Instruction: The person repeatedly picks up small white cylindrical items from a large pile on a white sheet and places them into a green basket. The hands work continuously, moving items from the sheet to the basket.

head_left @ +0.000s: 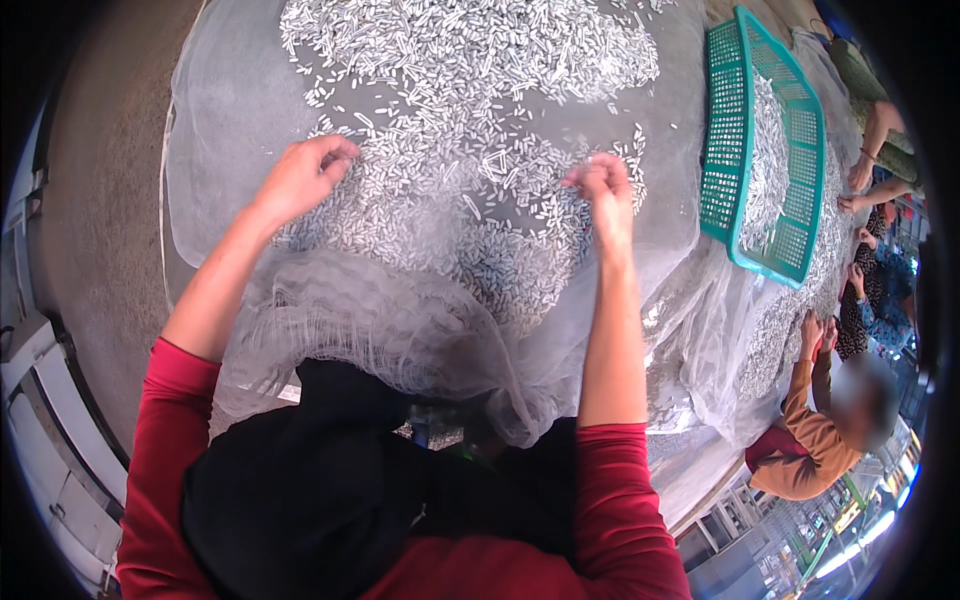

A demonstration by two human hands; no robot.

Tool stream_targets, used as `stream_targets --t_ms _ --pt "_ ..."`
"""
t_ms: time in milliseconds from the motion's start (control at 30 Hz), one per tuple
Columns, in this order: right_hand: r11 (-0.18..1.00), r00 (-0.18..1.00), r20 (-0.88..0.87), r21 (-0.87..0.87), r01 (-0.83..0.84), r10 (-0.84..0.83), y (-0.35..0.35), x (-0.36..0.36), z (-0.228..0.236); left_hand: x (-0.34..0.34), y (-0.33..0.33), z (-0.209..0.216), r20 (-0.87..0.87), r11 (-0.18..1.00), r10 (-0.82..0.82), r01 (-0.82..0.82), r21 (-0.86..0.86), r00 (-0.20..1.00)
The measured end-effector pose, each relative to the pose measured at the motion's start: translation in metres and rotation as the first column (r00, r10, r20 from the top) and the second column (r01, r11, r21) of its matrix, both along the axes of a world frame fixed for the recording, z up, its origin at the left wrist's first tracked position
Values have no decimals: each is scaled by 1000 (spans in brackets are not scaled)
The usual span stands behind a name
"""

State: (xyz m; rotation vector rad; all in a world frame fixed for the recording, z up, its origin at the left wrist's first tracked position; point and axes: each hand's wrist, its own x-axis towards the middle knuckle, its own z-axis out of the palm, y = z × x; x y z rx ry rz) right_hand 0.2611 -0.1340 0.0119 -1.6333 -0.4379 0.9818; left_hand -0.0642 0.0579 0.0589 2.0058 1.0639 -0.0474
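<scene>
Small, slim whitish-silver pieces (430, 170) lie in a loose spread on a netted table surface in front of me, with a thicker heap (480, 45) farther off. At the left edge of the spread is my left hand (312, 172), its fingers bent and drawn toward the thumb; whatever lies between the tips is too small to make out. My right hand (604, 188) hovers over the right side of the spread, fingers pinched together and slightly blurred. Between the hands, a few longer pieces (494, 163) lie crossed over the others.
A green plastic basket (730, 130) holding similar pieces stands to the right. Bunched white netting (370, 300) hangs over the table's near edge. Farther right, co-workers' hands (815, 330) reach to more pieces, near a person in an orange-brown sleeve (800, 465).
</scene>
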Motion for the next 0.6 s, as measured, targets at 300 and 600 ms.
stream_targets --t_ms 300,600 --pt "850 615 636 -515 -111 466 44 -89 -21 1 -2 0 1 1000 -6 6 8 1000" --pt "997 885 -464 74 -7 41 24 -52 4 -7 2 -3 -6 1000 8 -8 -14 1000"
